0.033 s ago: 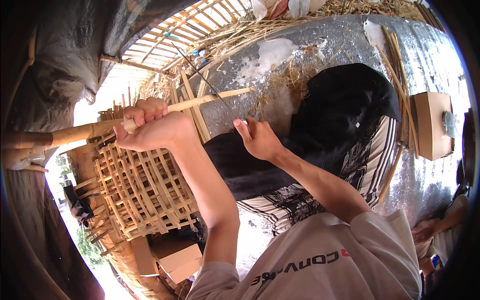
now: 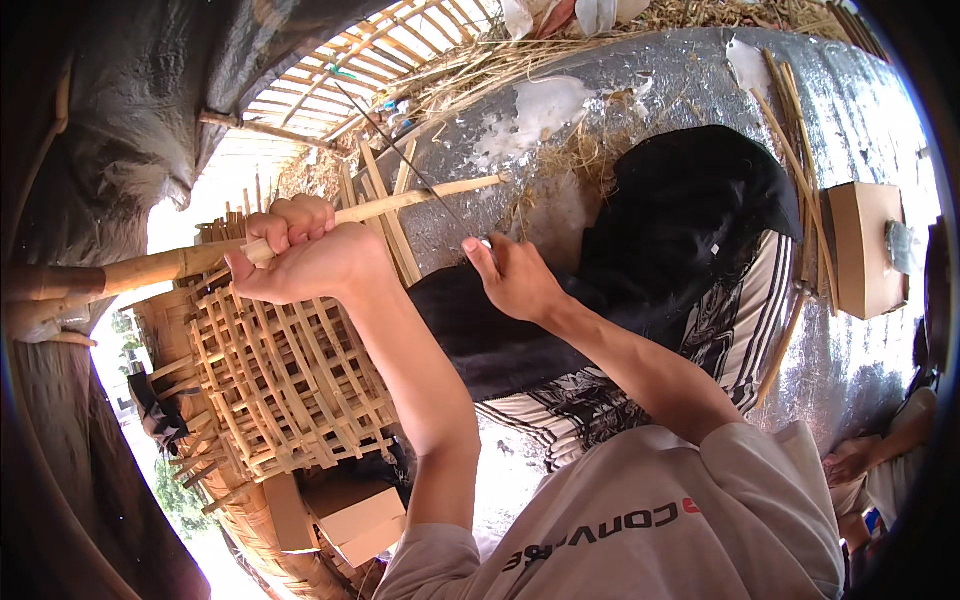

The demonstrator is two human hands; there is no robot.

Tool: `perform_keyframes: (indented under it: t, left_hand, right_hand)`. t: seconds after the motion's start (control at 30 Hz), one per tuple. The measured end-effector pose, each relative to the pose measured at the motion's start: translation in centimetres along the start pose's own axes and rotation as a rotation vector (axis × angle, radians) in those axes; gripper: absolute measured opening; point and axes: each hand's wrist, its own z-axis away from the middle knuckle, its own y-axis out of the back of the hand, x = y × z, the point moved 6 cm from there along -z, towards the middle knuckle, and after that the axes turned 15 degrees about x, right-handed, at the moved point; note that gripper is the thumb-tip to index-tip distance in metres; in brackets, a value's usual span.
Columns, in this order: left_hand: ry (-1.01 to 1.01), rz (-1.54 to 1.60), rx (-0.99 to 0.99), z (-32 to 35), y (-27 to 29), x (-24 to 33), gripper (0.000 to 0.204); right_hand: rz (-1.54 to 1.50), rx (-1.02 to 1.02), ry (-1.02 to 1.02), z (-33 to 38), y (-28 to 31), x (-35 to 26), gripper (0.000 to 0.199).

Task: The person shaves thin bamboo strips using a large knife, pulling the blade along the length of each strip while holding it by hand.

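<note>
My left hand [image 2: 300, 255] is closed around a pale bamboo stick [image 2: 415, 198], which tapers to a point on the right. My right hand [image 2: 522, 282] is closed on a long-bladed knife [image 2: 408, 158]; its handle is mostly hidden in my fist. Thin and dark, the blade slants up to the left and crosses the stick near its tapered end. Whether the edge bites into the stick, I cannot tell. Black cloth [image 2: 700, 200] covers my lap below the right hand.
A woven bamboo lattice [image 2: 290, 375] lies below my left hand, with an open cardboard box [image 2: 360, 525] nearer me. Another cardboard box [image 2: 865, 250] stands at right beside bamboo strips [image 2: 795, 150]. Silver sheeting [image 2: 670, 85] covers the ground; a person's arm [image 2: 900, 435] shows at lower right.
The knife has shifted slightly to the left and up along with my right hand. My left hand and the bamboo stick stay almost still.
</note>
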Motion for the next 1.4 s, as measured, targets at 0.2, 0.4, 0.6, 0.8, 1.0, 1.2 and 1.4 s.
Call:
perform_keyframes:
  t: [0.2, 0.4, 0.6, 0.8, 1.0, 1.2, 1.4]
  left_hand:
    - [-0.043, 0.002, -0.069, 0.3, -1.0, -0.7, 0.050]
    - [0.043, 0.086, -0.323, -0.3, -2.4, -0.9, 0.048]
    - [0.053, 0.077, -0.680, 1.8, -3.1, -1.9, 0.047]
    - [-0.103, 0.032, -0.442, 2.1, -3.0, -3.0, 0.049]
    - [-0.042, 0.021, -0.311, 2.0, -3.0, -3.6, 0.051]
    - [-0.064, -0.034, -0.362, 2.3, -4.0, -4.4, 0.053]
    - [-0.081, 0.036, -0.349, 2.1, -4.2, -4.2, 0.052]
  right_hand:
    - [-0.133, -0.029, 0.116, 0.4, -0.7, -1.4, 0.049]
    - [-0.085, -0.059, 0.142, -1.3, 0.8, -2.7, 0.051]
    - [-0.195, -0.138, 0.099, -2.0, 2.3, -4.5, 0.051]
    - [-0.155, -0.073, 0.210, -2.5, 3.1, -5.7, 0.047]
    - [0.032, -0.152, -0.027, -3.3, 3.8, -3.6, 0.052]
    - [-0.085, -0.063, 0.104, -4.2, 4.3, -4.0, 0.050]
    - [-0.152, -0.090, 0.292, -4.3, 4.5, -5.0, 0.054]
